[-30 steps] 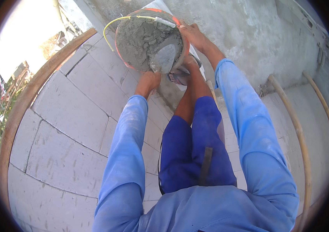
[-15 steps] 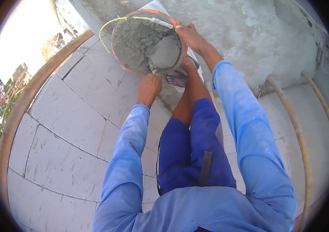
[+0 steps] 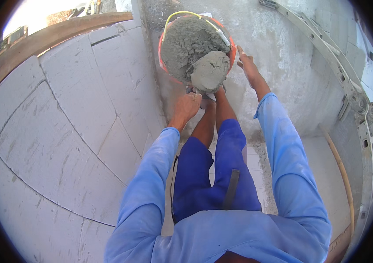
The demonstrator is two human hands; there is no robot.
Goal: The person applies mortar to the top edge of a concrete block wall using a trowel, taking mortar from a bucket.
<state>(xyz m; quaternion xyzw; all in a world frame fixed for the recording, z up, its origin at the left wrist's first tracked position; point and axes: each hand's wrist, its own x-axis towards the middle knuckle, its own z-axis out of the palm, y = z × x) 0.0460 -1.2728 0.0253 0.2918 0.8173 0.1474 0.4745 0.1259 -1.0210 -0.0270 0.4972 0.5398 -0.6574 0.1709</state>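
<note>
An orange-rimmed bucket of wet grey mortar stands at the top of the view. Its yellow wire handle, with a pale grip, lies over against the rim. My left hand is closed round the short handle of a trowel at the bucket's near side. A rounded lump of mortar sits on the trowel and hides its blade. Just right of the rim, my right hand has its fingers stretched and apart, with nothing in them.
A pale block wall rises on the left, with a wooden beam along its far edge. Dusty grey concrete spreads to the right. A metal ladder-like frame and a wooden pole stand at the right. My feet are close by the bucket.
My right hand has let go of the bucket's rim and moved off to its right. The mortar lump has come up on the trowel. The view has swung round to the right.
</note>
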